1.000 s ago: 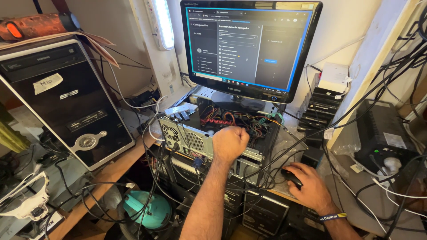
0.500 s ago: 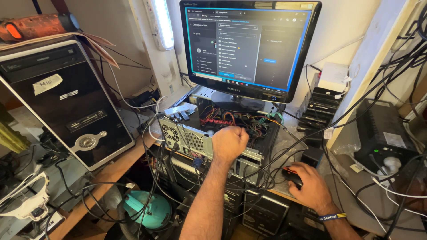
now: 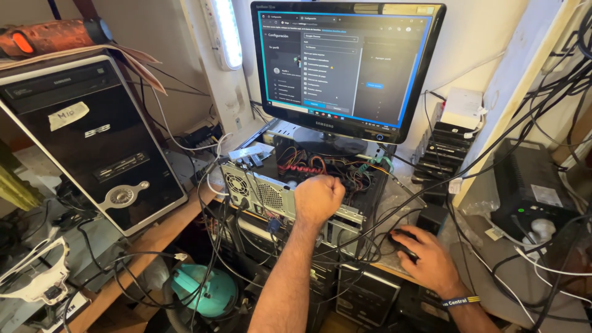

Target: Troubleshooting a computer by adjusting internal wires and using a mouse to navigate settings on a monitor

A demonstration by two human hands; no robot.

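Left hand: the left hand (image 3: 317, 197) was curled into a closed fist, knuckles toward the monitor, resting on the top edge of an open computer case; whether anything was held inside the fist could not be told.

Right hand: the right hand (image 3: 428, 259) lay palm down over a black computer mouse (image 3: 404, 242), fingers draped on it (only the mouse's far end showed past the fingertips). A dark wristband with a yellow stripe (image 3: 459, 302) circled that wrist.

Open computer case: the open computer case (image 3: 290, 191) lay on its side directly under the left fist, its grey rear panel with fan grille just left of that hand, and red and black wiring exposed just beyond the knuckles.

Monitor: a black flat monitor (image 3: 345, 61) stood beyond the left hand, its stand on the far side of the open case, showing a dark settings window.

Tower: a closed black tower computer (image 3: 92, 142) stood well to the left of the left hand, leaning back.

Power unit: a black boxy power unit (image 3: 536, 191) sat to the right of the right hand, among many black cables.

Below the arm: a teal round object (image 3: 203, 290) lay low, left of the left forearm.
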